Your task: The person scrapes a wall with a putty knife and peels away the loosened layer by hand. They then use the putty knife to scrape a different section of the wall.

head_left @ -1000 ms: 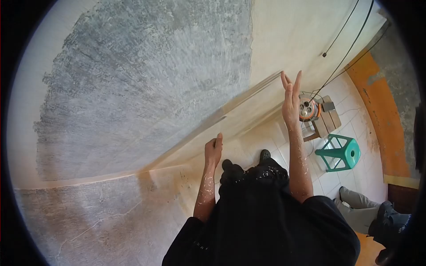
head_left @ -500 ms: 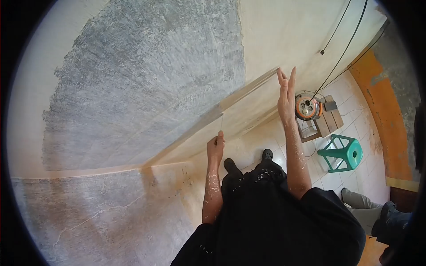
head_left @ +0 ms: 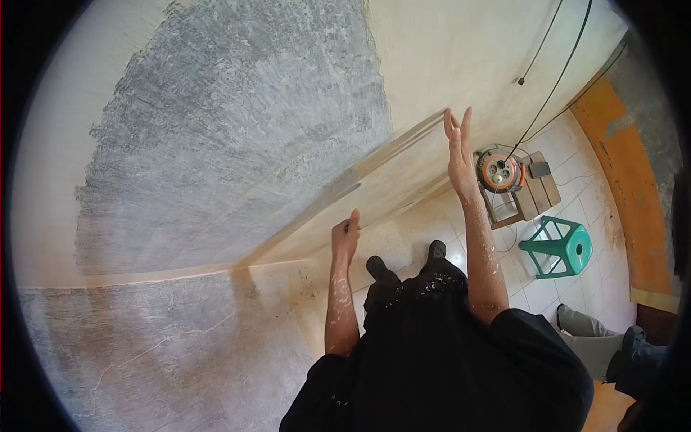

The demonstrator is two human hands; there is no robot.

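While apart, both hands (head_left: pixel 344 241) (head_left: pixel 461 169) near wall (head_left: pixel 245 129).

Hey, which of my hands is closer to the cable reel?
Right. Your right hand appears just left of the cable reel; your left hand is farther left and lower in view.
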